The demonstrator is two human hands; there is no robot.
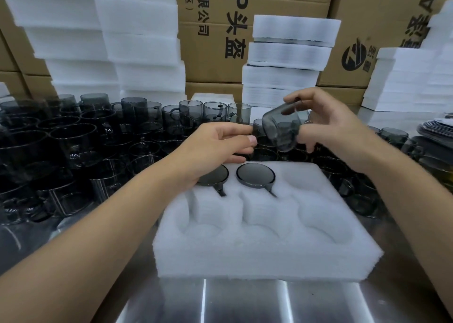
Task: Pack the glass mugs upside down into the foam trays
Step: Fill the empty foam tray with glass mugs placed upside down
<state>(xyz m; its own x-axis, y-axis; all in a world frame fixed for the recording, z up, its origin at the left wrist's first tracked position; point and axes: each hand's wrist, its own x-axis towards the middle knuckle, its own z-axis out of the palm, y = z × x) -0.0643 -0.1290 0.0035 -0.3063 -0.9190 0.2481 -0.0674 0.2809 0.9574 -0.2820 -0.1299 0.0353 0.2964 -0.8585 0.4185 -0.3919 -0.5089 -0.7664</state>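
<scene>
A white foam tray (257,256) with six pockets lies on the steel table in front of me. Two smoky glass mugs stand upside down in its back row: one at the left (217,176), partly under my left hand, and one in the middle (255,174). The other pockets hold nothing. My right hand (335,126) grips a third mug (282,131), tilted in the air above the tray's back right corner. My left hand (215,146) hovers over the back-left mug with relaxed fingers and holds nothing.
Several upright smoky mugs (85,138) crowd the table to the left, behind and right of the tray. Stacks of foam trays (289,52) and cardboard boxes (210,40) stand at the back. Bare steel table (245,303) lies in front.
</scene>
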